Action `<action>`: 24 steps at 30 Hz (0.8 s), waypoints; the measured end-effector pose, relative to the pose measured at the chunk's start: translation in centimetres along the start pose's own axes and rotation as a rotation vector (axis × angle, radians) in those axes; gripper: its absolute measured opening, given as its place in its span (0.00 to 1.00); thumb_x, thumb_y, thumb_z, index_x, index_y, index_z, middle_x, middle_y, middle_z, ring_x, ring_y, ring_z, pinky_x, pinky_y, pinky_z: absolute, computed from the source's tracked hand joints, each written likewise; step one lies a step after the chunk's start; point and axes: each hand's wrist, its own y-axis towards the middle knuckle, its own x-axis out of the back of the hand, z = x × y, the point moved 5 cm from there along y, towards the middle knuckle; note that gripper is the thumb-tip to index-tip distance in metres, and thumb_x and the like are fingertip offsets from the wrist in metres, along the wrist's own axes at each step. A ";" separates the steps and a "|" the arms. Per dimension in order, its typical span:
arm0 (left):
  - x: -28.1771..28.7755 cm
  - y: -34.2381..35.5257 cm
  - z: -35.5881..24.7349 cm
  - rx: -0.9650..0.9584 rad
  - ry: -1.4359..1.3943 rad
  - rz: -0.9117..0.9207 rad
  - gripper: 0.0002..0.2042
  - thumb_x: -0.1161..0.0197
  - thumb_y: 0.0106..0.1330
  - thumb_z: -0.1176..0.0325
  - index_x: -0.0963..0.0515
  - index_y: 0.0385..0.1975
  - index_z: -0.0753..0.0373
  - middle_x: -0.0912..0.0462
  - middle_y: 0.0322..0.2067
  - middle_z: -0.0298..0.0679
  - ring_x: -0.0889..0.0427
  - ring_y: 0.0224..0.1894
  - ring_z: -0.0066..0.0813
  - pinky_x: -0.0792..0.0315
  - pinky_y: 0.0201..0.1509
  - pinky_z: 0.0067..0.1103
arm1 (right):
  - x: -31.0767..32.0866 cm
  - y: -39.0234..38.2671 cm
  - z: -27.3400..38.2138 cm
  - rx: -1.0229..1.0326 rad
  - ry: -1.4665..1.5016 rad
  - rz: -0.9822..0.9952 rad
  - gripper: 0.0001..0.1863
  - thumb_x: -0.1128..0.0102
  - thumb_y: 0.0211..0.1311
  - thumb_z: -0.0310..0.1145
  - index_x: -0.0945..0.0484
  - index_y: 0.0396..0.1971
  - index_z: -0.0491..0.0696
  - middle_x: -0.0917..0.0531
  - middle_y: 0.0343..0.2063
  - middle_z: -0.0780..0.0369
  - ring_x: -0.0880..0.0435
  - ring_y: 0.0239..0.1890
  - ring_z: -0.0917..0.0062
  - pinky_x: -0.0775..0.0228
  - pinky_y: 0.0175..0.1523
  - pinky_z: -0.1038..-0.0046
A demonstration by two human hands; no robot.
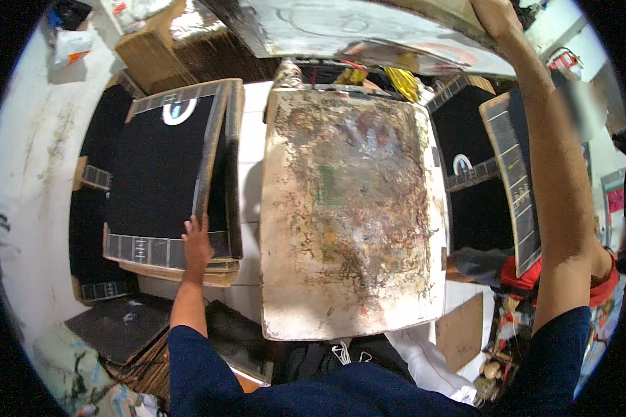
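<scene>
Fingers of the left hand [197,247] lie spread on the black panel [161,163] near its lower right corner, left of the stained surface [306,292]. I see the right hand [497,21] gripping the raised frame [375,29] above the far edge.

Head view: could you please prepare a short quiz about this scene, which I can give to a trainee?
1. Which bare hand is at the edge of the large, pale, flat panel with a brown edge, at the top of the picture?
2. True or false: the bare left hand is near the lower right corner of the black panel with grey, grid-marked borders.
3. Fill in: the paint-stained, off-white, rectangular board is to the ____ of that black panel.

Key: 1. The right hand. 2. True. 3. Right.
</scene>
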 end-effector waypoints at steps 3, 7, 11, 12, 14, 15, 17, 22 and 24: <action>3.9 -1.8 -4.5 -0.035 -0.074 -0.072 0.45 0.31 0.56 0.73 0.44 0.76 0.60 0.39 0.73 0.60 0.39 0.75 0.65 0.31 0.69 0.54 | -0.1 -0.7 -1.6 -0.337 0.227 0.096 0.31 0.46 0.68 0.59 0.18 0.60 0.52 0.18 0.61 0.51 0.21 0.64 0.55 0.30 0.67 0.62; 5.9 -5.6 -13.7 -0.112 -0.088 -0.188 0.40 0.31 0.54 0.72 0.37 0.71 0.64 0.31 0.65 0.60 0.27 0.65 0.64 0.23 0.62 0.47 | 0.0 -1.3 -0.8 -0.195 0.220 0.067 0.31 0.49 0.69 0.62 0.22 0.64 0.59 0.13 0.53 0.55 0.15 0.57 0.60 0.25 0.61 0.58; 6.1 -9.3 -25.7 -0.159 -0.264 -0.107 0.37 0.33 0.57 0.64 0.34 0.69 0.65 0.32 0.66 0.62 0.30 0.68 0.64 0.28 0.66 0.47 | -1.6 -1.6 -1.2 -0.223 0.265 0.174 0.33 0.56 0.67 0.64 0.21 0.64 0.64 0.18 0.62 0.58 0.20 0.65 0.58 0.31 0.68 0.54; 6.4 -11.1 -29.7 -0.213 -0.174 -0.094 0.35 0.35 0.60 0.62 0.34 0.69 0.65 0.33 0.67 0.65 0.32 0.70 0.65 0.29 0.67 0.49 | -1.7 -1.6 -1.2 -0.222 0.273 0.187 0.33 0.56 0.67 0.64 0.21 0.64 0.64 0.18 0.62 0.58 0.21 0.65 0.58 0.31 0.68 0.54; 7.3 -15.1 -37.9 -0.331 0.000 -0.060 0.32 0.39 0.66 0.58 0.33 0.69 0.66 0.35 0.69 0.69 0.34 0.72 0.67 0.32 0.70 0.52 | -1.5 -1.8 -1.1 -0.213 0.281 0.171 0.33 0.56 0.66 0.64 0.21 0.64 0.64 0.17 0.61 0.57 0.20 0.64 0.58 0.30 0.68 0.54; 8.7 -18.2 -41.7 -0.289 0.014 -0.220 0.27 0.40 0.66 0.61 0.28 0.64 0.65 0.32 0.67 0.70 0.35 0.72 0.69 0.31 0.68 0.54 | -1.0 -2.0 -0.9 -0.208 0.285 0.136 0.33 0.55 0.66 0.65 0.20 0.63 0.64 0.16 0.59 0.57 0.19 0.63 0.58 0.29 0.67 0.55; 9.8 -23.2 -47.9 -0.351 0.009 -0.261 0.25 0.39 0.66 0.60 0.25 0.62 0.62 0.30 0.63 0.76 0.28 0.66 0.71 0.25 0.61 0.52 | -0.1 -2.6 -0.8 -0.264 0.379 0.149 0.28 0.54 0.69 0.57 0.14 0.52 0.54 0.14 0.53 0.51 0.16 0.58 0.55 0.26 0.63 0.58; 7.1 -28.0 -48.3 -0.626 -0.898 -0.087 0.30 0.29 0.58 0.59 0.24 0.60 0.66 0.20 0.53 0.60 0.20 0.57 0.57 0.24 0.59 0.45 | 2.4 -3.7 0.3 -0.286 0.389 0.122 0.30 0.56 0.69 0.59 0.14 0.53 0.55 0.14 0.54 0.53 0.16 0.59 0.55 0.27 0.63 0.58; 4.4 -26.6 -41.6 -0.483 -0.523 -0.303 0.29 0.28 0.58 0.56 0.21 0.60 0.60 0.24 0.62 0.54 0.24 0.62 0.53 0.30 0.62 0.50 | 2.6 -3.8 0.3 -0.296 0.383 0.124 0.30 0.56 0.69 0.60 0.14 0.53 0.55 0.14 0.54 0.53 0.16 0.59 0.55 0.27 0.63 0.58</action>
